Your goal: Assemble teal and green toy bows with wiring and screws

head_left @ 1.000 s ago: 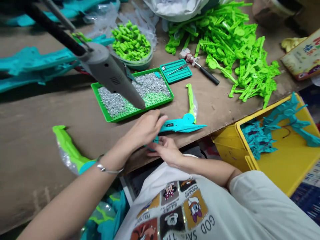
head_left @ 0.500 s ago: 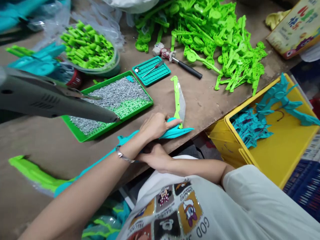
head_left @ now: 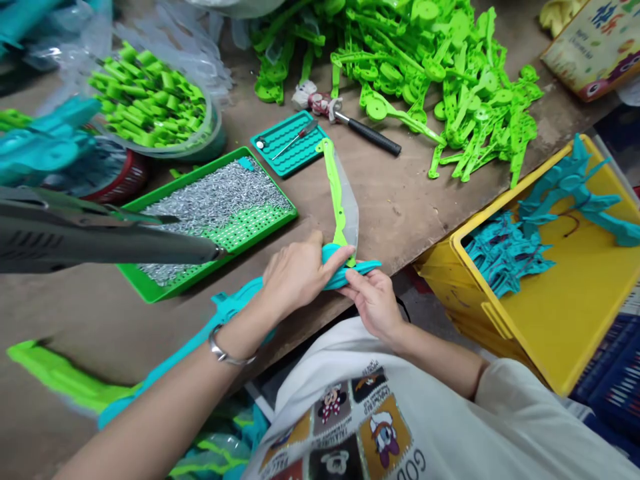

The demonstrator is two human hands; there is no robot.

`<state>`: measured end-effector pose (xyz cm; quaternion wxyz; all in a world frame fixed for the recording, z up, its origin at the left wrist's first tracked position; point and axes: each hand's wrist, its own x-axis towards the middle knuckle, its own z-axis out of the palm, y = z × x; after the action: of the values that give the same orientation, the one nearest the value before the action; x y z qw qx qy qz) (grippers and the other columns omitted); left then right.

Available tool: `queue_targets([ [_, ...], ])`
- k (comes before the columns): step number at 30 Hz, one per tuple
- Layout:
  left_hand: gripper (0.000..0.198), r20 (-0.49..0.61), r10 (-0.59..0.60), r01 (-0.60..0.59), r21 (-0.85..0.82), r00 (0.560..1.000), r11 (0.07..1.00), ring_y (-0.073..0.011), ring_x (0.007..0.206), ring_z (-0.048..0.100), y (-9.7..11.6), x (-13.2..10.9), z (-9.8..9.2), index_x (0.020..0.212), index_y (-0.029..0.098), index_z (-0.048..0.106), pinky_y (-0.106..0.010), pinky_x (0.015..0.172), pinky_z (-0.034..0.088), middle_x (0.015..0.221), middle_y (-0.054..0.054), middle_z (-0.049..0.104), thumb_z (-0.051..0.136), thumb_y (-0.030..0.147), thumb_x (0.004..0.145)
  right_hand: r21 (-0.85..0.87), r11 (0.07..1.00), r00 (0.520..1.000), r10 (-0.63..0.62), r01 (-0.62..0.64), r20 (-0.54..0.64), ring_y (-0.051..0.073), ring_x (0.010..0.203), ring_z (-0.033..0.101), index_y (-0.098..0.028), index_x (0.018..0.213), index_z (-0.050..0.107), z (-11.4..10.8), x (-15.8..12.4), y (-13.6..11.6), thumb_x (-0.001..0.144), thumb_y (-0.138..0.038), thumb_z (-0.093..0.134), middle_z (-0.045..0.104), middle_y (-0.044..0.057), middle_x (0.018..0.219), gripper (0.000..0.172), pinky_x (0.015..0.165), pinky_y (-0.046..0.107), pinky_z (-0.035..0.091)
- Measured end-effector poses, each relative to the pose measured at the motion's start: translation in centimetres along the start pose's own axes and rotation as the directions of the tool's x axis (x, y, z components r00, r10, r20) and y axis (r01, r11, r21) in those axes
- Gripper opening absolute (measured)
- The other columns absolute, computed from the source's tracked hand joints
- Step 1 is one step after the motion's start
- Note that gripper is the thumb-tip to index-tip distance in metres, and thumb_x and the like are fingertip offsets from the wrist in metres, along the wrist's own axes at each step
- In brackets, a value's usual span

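Note:
A long teal plastic piece (head_left: 200, 333) lies slantwise along the table edge, partly hidden under my left forearm. My left hand (head_left: 295, 273) is closed over its upper part, with the thumb stretched along the top. Close by, my right hand (head_left: 375, 300) pinches the pointed teal end from the near side. A green blade-shaped arm (head_left: 336, 200) with a clear strip sticks out from that end, away from me. At the piece's other end is a second green arm (head_left: 65, 380), blurred. Where the parts join is hidden by my fingers.
A grey power screwdriver (head_left: 125, 240) reaches in from the left above a green tray (head_left: 260, 230) of small metal screws. Behind stand a tub (head_left: 215, 137) of green pieces, a teal tray (head_left: 287, 167), a hammer (head_left: 373, 135) and a green parts heap (head_left: 450, 73). A yellow bin (head_left: 590, 320) stands right.
My right hand has come out from beneath my left wrist and moved right to the pointed teal end. The far green arm and my left hand have shifted slightly left in view.

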<state>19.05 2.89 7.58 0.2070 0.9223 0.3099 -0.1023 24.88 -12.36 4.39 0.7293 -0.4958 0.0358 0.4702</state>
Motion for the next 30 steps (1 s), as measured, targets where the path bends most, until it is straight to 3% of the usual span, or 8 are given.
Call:
queue_targets([
  [3,0.081,0.014,-0.055,0.055,-0.005,0.998,0.998,-0.0384,0.088,0.073,0.4,0.2,0.1,0.103,0.018,0.067,-0.037,0.066,0.045,0.093,-0.02,0.076,0.023,0.085,0.091,-0.006,1.0,1.0,-0.022,0.022,-0.013,0.02,0.082,0.075,-0.019,0.093,0.072,0.0,0.4,0.0,0.069,-0.045,0.092,0.078,0.002,0.088,0.041,0.089,0.042,0.064],
  [8,0.084,0.004,-0.099,0.099,-0.005,0.995,0.995,-0.0435,0.096,0.072,0.8,0.3,0.4,0.107,0.018,0.068,-0.043,0.074,0.051,0.098,-0.023,0.076,0.023,0.086,0.09,-0.046,0.999,0.999,0.012,-0.01,0.033,0.018,0.082,0.076,-0.017,0.095,0.071,-0.9,1.0,-1.0,0.075,-0.052,0.086,0.078,0.003,0.088,0.043,0.086,0.038,0.064],
  [14,0.092,0.033,-0.15,0.151,-0.006,0.988,0.989,-0.045,0.102,0.071,1.3,0.8,0.6,0.119,0.015,0.069,-0.048,0.082,0.052,0.104,-0.025,0.075,0.017,0.086,0.09,-0.025,0.998,0.996,-0.064,0.063,-0.064,0.015,0.073,0.074,-0.018,0.087,0.071,-1.1,2.1,-0.3,0.071,-0.049,0.088,0.076,0.0,0.08,0.039,0.079,0.033,0.065],
  [19,0.093,0.1,-0.127,0.137,-0.099,0.987,0.986,-0.0441,0.106,0.07,0.7,1.7,1.0,0.106,0.019,0.075,-0.045,0.081,0.051,0.108,-0.023,0.076,0.017,0.089,0.087,-0.058,0.998,0.999,0.004,-0.006,-0.038,0.015,0.07,0.074,-0.017,0.089,0.072,-1.0,1.8,-0.7,0.069,-0.05,0.089,0.076,0.0,0.078,0.042,0.077,0.033,0.065],
  [23,0.095,0.037,-0.101,0.105,-0.115,0.994,0.988,-0.0429,0.101,0.072,0.5,1.8,1.3,0.104,0.018,0.076,-0.044,0.078,0.05,0.103,-0.023,0.077,0.019,0.092,0.085,-0.058,0.993,0.995,0.101,-0.101,0.001,0.015,0.074,0.075,-0.015,0.088,0.072,-1.4,1.6,-1.6,0.071,-0.055,0.088,0.077,0.002,0.083,0.046,0.078,0.032,0.064],
  [28,0.095,-0.025,-0.127,0.124,-0.094,0.992,0.988,-0.044,0.1,0.071,0.6,1.5,1.0,0.103,0.018,0.075,-0.044,0.075,0.049,0.101,-0.023,0.076,0.014,0.088,0.089,-0.077,0.997,1.0,0.016,-0.017,-0.016,0.013,0.072,0.073,-0.017,0.087,0.073,-1.7,2.0,-1.6,0.071,-0.052,0.088,0.076,-0.001,0.08,0.041,0.077,0.031,0.064],
  [30,0.092,-0.036,-0.111,0.106,-0.103,0.993,0.989,-0.0422,0.098,0.072,0.4,0.9,0.6,0.102,0.019,0.075,-0.043,0.074,0.048,0.099,-0.022,0.076,0.009,0.083,0.093,-0.128,0.991,0.998,0.045,-0.04,0.036,0.013,0.073,0.073,-0.018,0.09,0.076,-2.0,2.0,-2.1,0.072,-0.051,0.088,0.077,0.0,0.081,0.04,0.078,0.031,0.064],
])
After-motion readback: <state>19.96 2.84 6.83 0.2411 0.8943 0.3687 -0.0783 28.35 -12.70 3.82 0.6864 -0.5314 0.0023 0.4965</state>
